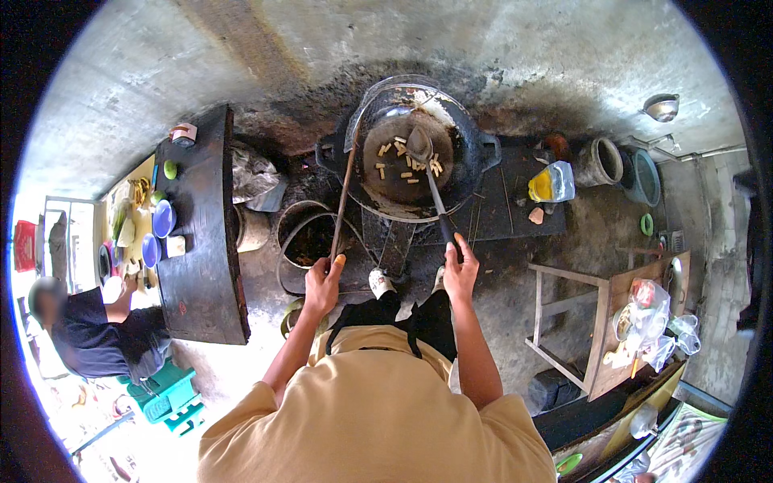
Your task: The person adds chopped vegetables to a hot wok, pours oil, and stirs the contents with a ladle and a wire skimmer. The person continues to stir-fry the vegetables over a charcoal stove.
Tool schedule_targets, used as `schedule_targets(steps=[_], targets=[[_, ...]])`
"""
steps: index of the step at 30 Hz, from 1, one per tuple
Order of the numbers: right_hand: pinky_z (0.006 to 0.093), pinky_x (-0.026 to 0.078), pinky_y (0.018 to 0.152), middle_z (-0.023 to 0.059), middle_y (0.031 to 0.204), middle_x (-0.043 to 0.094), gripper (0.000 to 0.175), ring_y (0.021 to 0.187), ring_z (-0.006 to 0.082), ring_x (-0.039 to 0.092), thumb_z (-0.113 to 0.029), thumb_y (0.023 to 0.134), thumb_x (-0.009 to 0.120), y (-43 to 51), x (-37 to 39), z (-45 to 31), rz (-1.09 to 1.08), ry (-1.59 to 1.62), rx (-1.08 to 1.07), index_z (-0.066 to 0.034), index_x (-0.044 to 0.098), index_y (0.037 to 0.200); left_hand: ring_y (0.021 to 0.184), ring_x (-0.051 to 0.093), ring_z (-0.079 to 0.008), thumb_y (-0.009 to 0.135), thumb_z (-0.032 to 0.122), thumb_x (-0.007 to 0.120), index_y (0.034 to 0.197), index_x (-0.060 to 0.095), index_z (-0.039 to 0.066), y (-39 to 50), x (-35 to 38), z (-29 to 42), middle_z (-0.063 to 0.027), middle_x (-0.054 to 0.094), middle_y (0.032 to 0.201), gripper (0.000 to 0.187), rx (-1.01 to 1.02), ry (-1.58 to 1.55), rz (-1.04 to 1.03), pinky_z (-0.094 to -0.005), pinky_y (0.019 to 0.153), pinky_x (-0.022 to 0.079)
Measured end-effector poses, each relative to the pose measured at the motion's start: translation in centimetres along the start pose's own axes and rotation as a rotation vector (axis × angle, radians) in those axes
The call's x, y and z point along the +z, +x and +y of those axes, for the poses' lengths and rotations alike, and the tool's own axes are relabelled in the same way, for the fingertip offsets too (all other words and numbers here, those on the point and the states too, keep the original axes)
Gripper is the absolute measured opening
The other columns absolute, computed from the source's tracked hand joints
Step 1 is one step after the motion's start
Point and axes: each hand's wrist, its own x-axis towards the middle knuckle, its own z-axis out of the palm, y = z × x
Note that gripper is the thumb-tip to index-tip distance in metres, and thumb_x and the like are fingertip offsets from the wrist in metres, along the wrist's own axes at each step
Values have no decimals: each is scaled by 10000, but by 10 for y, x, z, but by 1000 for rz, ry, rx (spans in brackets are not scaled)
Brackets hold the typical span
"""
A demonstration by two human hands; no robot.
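A large dark wok [477,163] with side handles holds brownish liquid and several short, pale pieces of food [381,171]. My right hand [461,268] grips the dark handle of a metal ladle [436,192], whose bowl rests over the food in the wok. My left hand [323,284] is closed around the lower end of a long thin brown handle [343,208]. That handle runs up to a wire-mesh strainer [360,118] at the wok's upper left rim; its mesh is partly hard to make out against the wok.
Left are a black table [202,241] with purple bowls [163,218], a bucket [302,232] and a seated person [102,332]. Right are a bag of yellow oil [551,182], buckets [599,162] and a wooden table [610,326] with plastic bags. A sooty wall [513,78] stands behind the wok.
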Motion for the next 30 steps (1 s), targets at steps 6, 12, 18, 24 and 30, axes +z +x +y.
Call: schedule_targets(steps=[6, 12, 18, 24, 30], targets=[[337, 523, 765, 147, 962, 733, 397, 805, 186, 656, -241, 996, 657, 44, 16, 10, 108, -192, -313, -18, 637, 1324, 665, 593, -363, 970, 515, 606, 926, 624, -59, 5, 34, -19, -237, 613, 719, 576, 41, -30, 24, -455, 659, 474], [241, 427, 506, 3, 760, 642, 388, 577, 63, 523, -234, 1010, 670, 37, 13, 25, -90, 405, 49, -36, 628, 1341, 661, 551, -314, 983, 540, 583, 803, 589, -25, 6, 72, -46, -178, 568, 686, 594, 24, -79, -7, -431, 636, 443], [203, 400, 476, -7, 751, 616, 375, 549, 37, 495, -203, 1007, 671, -12, -12, 14, -131, 432, 227, -54, 625, 1348, 633, 519, -191, 972, 565, 587, 733, 564, -26, -8, 56, -48, -111, 560, 639, 637, -76, -130, -94, -393, 604, 437], [217, 350, 453, 17, 775, 626, 326, 535, 51, 489, -165, 1019, 643, -51, -7, 15, -217, 589, 329, -41, 627, 1320, 622, 501, -169, 980, 553, 589, 737, 562, -3, -14, 29, -31, -85, 546, 631, 607, -13, -178, -72, -363, 591, 426], [237, 356, 445, 29, 775, 635, 324, 526, 67, 488, -216, 1014, 655, -36, 0, 30, -140, 705, 423, -61, 634, 1298, 621, 485, -153, 985, 558, 587, 753, 565, -2, -8, 22, -25, -56, 529, 635, 607, -5, -200, -59, -351, 585, 419]])
